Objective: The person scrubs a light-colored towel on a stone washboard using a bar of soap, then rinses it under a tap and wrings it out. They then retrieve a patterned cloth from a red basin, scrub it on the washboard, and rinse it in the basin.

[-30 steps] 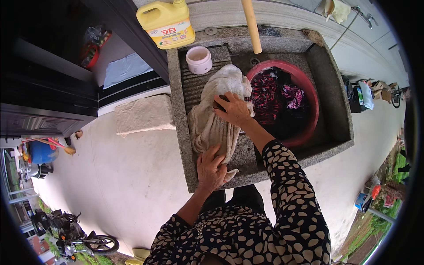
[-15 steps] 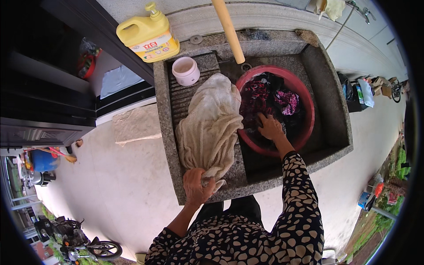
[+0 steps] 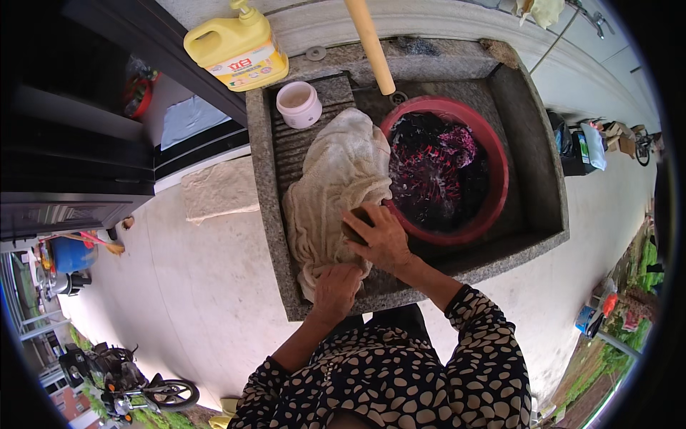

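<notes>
A cream towel (image 3: 332, 168) lies bunched over the ribbed washboard side of a stone sink (image 3: 266, 207). My left hand (image 3: 336, 292) grips the towel's near end, its fingers closed on the cloth. Between the fingers and thumb of my right hand (image 3: 384, 241) is a brown, rounded scrubbing brush (image 3: 355, 226), held against the towel; its underside is hidden. To the right, a red basin (image 3: 500, 154) holds dark wet clothes (image 3: 436, 171) with pink and red patterns in water.
A pink-white tub (image 3: 299, 105) stands on the washboard beyond the towel. The yellow pump jug (image 3: 239, 50) rests at the sink's far left corner. A tan pipe (image 3: 370, 46) hangs down over the sink's far side, near the basin.
My right hand has come out of the basin and over to the towel, now with the brush in it. My left hand has shifted slightly right, still on the towel.
</notes>
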`<state>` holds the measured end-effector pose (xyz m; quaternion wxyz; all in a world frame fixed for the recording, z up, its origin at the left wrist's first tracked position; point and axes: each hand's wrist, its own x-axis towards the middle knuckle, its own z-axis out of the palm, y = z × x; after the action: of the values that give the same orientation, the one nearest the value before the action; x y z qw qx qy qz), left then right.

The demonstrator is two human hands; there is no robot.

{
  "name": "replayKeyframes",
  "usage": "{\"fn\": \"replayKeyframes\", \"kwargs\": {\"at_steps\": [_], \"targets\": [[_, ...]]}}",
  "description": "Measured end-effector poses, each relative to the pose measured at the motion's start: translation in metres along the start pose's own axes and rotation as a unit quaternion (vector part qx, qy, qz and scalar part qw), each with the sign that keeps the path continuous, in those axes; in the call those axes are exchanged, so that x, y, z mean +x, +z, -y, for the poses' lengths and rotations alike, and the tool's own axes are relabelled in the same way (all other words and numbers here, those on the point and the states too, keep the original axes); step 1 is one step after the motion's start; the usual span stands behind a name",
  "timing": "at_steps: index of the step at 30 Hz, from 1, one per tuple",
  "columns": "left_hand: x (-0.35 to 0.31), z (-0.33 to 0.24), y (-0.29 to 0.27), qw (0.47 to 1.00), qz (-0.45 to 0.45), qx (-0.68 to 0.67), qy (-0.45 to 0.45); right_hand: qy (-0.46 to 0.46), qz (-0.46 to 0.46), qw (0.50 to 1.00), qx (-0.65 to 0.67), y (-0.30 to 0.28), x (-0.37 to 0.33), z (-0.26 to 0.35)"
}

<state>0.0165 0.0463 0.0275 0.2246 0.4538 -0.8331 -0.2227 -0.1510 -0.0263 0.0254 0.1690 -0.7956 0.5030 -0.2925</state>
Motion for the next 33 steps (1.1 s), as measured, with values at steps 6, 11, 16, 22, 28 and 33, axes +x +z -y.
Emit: {"fn": "replayKeyframes", "kwargs": {"at_steps": [6,11,16,22,28,33], "targets": [[-0.008,-0.005,-0.007,0.996,-0.020,-0.073,-0.040,0.006,-0.005,0.991,-0.134,0.039,0.070,-0.070],[-0.010,-0.007,-0.006,0.986,-0.141,0.028,-0.086,0.079,-0.063,0.990,-0.099,0.031,0.079,-0.083],[-0.027,0.007,-0.008,0.996,-0.041,-0.002,-0.084,-0.126,0.021,0.989,-0.071,0.043,-0.007,0.009],[-0.016,-0.004,0.000,0.993,-0.100,-0.013,-0.068,0.022,-0.040,0.983,-0.175,0.038,0.081,-0.102],[-0.019,0.005,-0.002,0.991,-0.059,0.029,-0.115,-0.061,0.031,0.997,-0.028,0.029,0.020,-0.024],[-0.019,-0.003,-0.002,0.989,-0.094,-0.018,-0.111,-0.055,0.014,0.988,-0.143,0.029,0.034,-0.030]]}}
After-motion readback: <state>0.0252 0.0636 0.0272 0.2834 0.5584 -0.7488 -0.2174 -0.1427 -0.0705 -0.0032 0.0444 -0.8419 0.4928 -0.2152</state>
